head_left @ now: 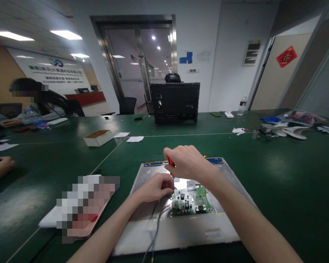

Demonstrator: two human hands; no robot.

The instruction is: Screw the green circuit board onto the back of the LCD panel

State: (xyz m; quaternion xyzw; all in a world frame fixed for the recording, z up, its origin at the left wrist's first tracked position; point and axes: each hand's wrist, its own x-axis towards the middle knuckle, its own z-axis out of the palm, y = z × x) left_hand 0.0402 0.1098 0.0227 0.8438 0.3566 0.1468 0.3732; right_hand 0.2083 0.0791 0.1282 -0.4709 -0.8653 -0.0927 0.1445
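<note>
My right hand [188, 160] is wrapped round the red and black handle of a screwdriver [171, 162], its shaft pointing down. The tip meets the upper left corner of a green circuit board [190, 201]. Beside that corner, my left hand [159, 187] has its fingertips pinched near the shaft; what they hold, if anything, is hidden. Under the board lies a flat metal display panel [142, 182], with a narrow blue board [216, 160] along its far edge. Dark cables [157, 228] run from the board's left side toward me.
A black monitor housing [175, 102] stands across the green table. On the left are a blurred phone-like item [98, 204], an open box [98, 138] and a co-worker's hand [1, 168]. Another person [41, 98] sits farther back. Loose parts [279, 128] and a bottle [242, 106] are at right.
</note>
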